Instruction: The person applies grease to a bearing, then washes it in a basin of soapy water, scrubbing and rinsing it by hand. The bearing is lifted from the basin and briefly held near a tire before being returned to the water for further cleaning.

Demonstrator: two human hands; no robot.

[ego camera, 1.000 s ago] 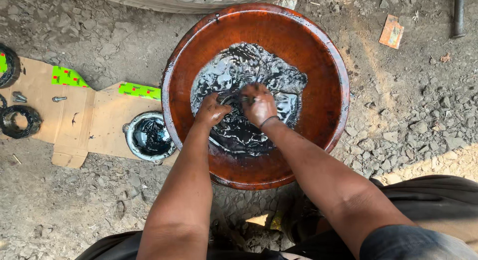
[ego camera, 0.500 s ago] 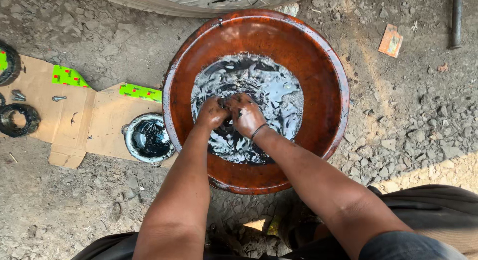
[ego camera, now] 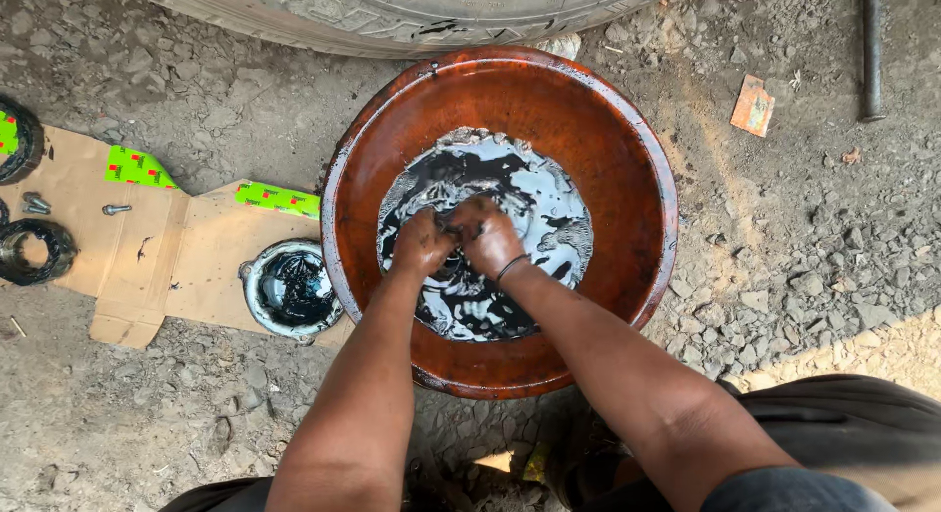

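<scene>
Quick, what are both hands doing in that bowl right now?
Left hand: curled shut in the dark liquid; what it grips cannot be told.
Right hand: curled shut beside it; contents cannot be told.

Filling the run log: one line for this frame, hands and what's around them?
left hand in dark liquid, fist closed | right hand beside it, touching | brown basin on gravel | small metal cup left of basin

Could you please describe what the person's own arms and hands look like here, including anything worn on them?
Both forearms are bare, no sleeves or gloves. The left hand and right hand are smeared with dark, oily grime. A thin dark band circles the right wrist.
</scene>
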